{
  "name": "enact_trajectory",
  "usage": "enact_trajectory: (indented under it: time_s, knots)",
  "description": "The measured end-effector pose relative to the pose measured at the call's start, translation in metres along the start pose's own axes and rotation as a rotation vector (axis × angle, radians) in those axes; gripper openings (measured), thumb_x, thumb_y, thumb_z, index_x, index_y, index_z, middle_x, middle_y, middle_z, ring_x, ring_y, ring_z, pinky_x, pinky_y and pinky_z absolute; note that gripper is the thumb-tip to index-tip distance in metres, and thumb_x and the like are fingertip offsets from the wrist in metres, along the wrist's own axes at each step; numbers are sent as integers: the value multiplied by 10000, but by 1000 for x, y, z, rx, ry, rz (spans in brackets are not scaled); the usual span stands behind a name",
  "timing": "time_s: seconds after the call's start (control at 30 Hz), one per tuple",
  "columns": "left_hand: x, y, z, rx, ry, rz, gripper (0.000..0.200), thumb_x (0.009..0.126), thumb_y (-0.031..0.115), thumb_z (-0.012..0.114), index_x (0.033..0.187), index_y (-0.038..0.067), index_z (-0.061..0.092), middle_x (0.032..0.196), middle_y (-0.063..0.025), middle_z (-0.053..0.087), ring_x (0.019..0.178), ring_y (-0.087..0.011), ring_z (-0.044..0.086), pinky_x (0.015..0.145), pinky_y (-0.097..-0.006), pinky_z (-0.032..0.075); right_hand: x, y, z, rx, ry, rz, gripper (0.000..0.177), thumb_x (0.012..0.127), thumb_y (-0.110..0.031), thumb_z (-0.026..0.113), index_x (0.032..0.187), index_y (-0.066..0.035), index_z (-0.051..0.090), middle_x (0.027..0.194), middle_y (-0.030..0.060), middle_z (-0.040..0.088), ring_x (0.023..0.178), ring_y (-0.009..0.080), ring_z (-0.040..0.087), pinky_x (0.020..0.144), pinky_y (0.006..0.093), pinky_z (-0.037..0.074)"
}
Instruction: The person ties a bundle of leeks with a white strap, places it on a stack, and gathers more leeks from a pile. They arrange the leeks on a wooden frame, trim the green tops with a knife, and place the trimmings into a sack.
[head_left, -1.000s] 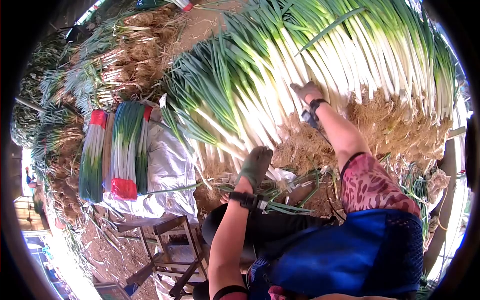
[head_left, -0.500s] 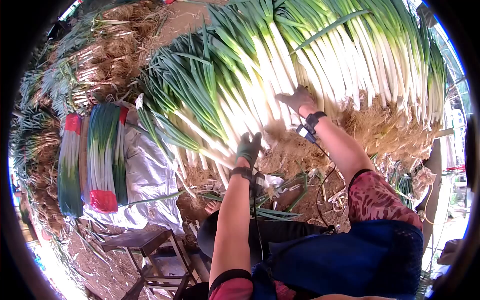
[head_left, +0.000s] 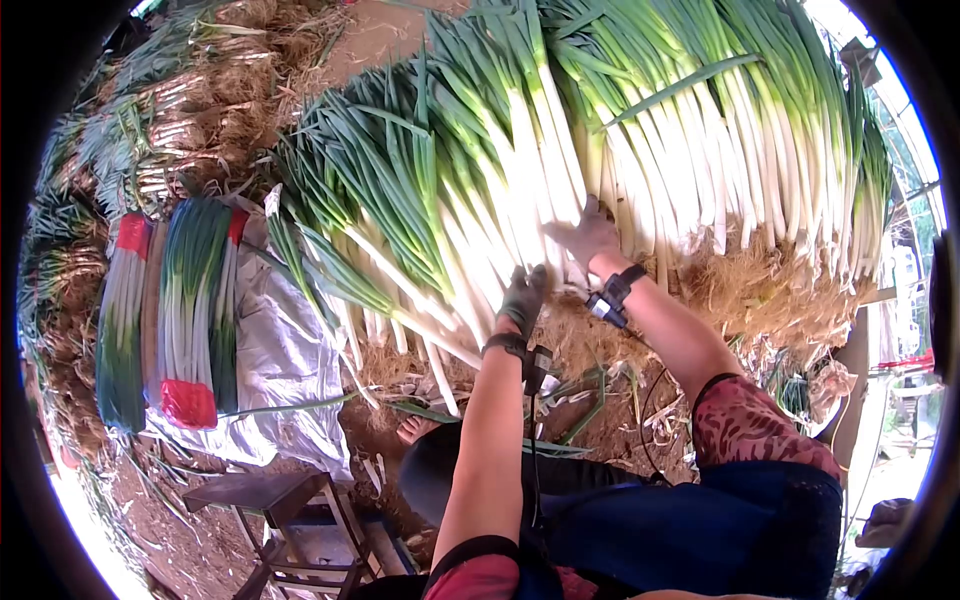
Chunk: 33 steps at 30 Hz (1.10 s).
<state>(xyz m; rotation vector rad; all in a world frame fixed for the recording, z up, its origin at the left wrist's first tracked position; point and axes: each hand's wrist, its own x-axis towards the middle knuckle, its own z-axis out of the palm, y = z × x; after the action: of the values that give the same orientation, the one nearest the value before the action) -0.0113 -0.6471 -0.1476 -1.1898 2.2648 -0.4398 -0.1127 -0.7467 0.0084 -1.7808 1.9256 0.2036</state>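
A long row of leeks (head_left: 530, 150) lies in front of me, green leaves pointing away and white stalks toward me. My left hand (head_left: 522, 300), in a dark glove, rests against the lower white stalks with its thumb and fingers apart. Just up and to the right, my right hand (head_left: 588, 238), in a greyish glove, lies on the stalks near their root end, its thumb stretched out to the left. A few white stalks lie between and under the two hands. Neither hand is visibly closed around a stalk; some fingertips are hidden among them.
Red-taped leek bundles (head_left: 187, 310) lie at left beside a silvery sheet (head_left: 285, 370). More leeks with brown roots (head_left: 215, 110) are piled beyond. A small stool (head_left: 270, 495) stands at lower left. Dry roots (head_left: 760, 290) fringe the row's near side.
My hands have come closer together: the left has moved right along the stalk bases, and the right has moved slightly down toward me. The view has shifted slightly.
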Motion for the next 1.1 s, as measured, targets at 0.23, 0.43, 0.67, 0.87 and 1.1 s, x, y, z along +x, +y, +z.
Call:
enact_trajectory:
  time_s: [0.23,0.43,0.67,0.87,1.1]
  knots:
    - [24,21,16,-89,109,-181,455,960,195,527,1394,61,522,1341,-127,496,1325,-301,347,1003,-479,398,30,18,5,209,114,45,1201,704,-628,755,1527,-11,134,1470,312,373,1343,420,444,1083,469,426]
    - [41,27,60,-927,277,-406,606,911,452,512,1329,16,565,1348,-158,508,1255,-313,429,953,-424,388,10,-7,51,-23,249,-83,1055,929,-608,496,1538,38,-74,1604,309,71,1476,436,193,1188,438,295]
    - [-33,-38,-31,-2982,135,-730,907,848,857,342,1348,130,555,1276,-78,613,1029,-190,581,820,-350,441,38,7,27,465,-343,-50,1088,798,-782,571,1539,-38,285,1513,216,410,1353,372,443,1114,410,375]
    - [-47,-53,-43,-2791,122,-658,903,874,809,376,1416,94,483,1217,-100,577,1025,-204,562,920,-359,421,51,26,32,2829,-556,1119,906,893,-668,568,1534,-76,325,1534,152,404,1378,275,415,1137,406,328]
    - [-82,-50,14,-4563,93,-114,690,1022,517,363,1535,59,299,1536,-92,367,1402,-221,325,1173,-345,236,-31,10,43,1057,-782,-140,1088,808,-779,582,1569,-87,228,1567,172,320,1400,253,354,1135,378,321]
